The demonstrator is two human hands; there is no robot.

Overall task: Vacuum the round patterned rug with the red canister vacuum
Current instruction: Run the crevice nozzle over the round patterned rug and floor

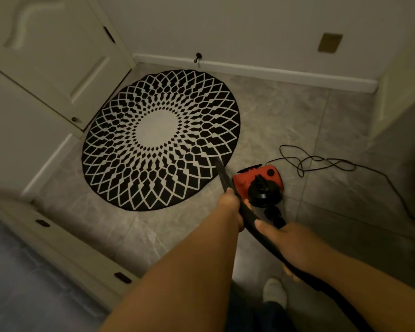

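Nearest you: your right hand (283,238) is wrapped round the black hose (271,245), thumb on top. It sits low and back, and it looks like it's there to carry the slack so the hose doesn't drag on the nozzle end.

Just ahead of it, your left hand (230,209) grips the wand (222,173) further up, fingers curled round it, thumb pointing along the tube. That's the steering hand; being forward gives you aim on the tip.

Right of the left hand, close by: the red canister vacuum (259,180) sits on the tile, just off the rug's near-right edge. Parked beside the rug, not on it, so it isn't in the sweep path. Its power cord (321,161) loops loose on the floor further right, well clear of the rug.

Ahead of the left hand: wand tip is at the near-right rim of the round patterned rug (161,140). Can't tell if it's touching the pile, the tip is blurred.

The rug lies flat, extending away to the left toward the door (58,56) and the far baseboard (249,70).

My read: you're at the start of a pass, with most of the rug yet to cover. Watch the thin edge lifting under suction.
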